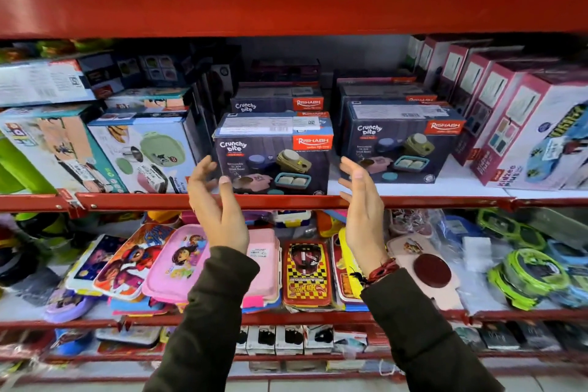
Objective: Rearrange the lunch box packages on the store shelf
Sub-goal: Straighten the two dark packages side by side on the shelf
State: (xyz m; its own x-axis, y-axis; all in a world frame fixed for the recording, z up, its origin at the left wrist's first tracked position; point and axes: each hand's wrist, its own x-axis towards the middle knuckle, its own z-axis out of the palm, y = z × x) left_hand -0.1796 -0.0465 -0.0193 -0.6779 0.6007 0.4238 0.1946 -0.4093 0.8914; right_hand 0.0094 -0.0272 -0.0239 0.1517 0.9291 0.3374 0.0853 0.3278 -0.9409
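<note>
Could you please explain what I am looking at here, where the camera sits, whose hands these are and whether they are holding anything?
There is no machine here: a person wears one wide-angle camera on the head, so you see the shelves from their viewpoint. The left hand and right hand are bare, open and raised, palms facing each other, on either side of a dark Crunchy Bite box at the front edge of the red middle shelf. Neither hand holds anything; whether the left fingertips touch the box is unclear. A second matching box stands to its right, with more behind. Flat colourful lunch boxes lie on the shelf below.
</note>
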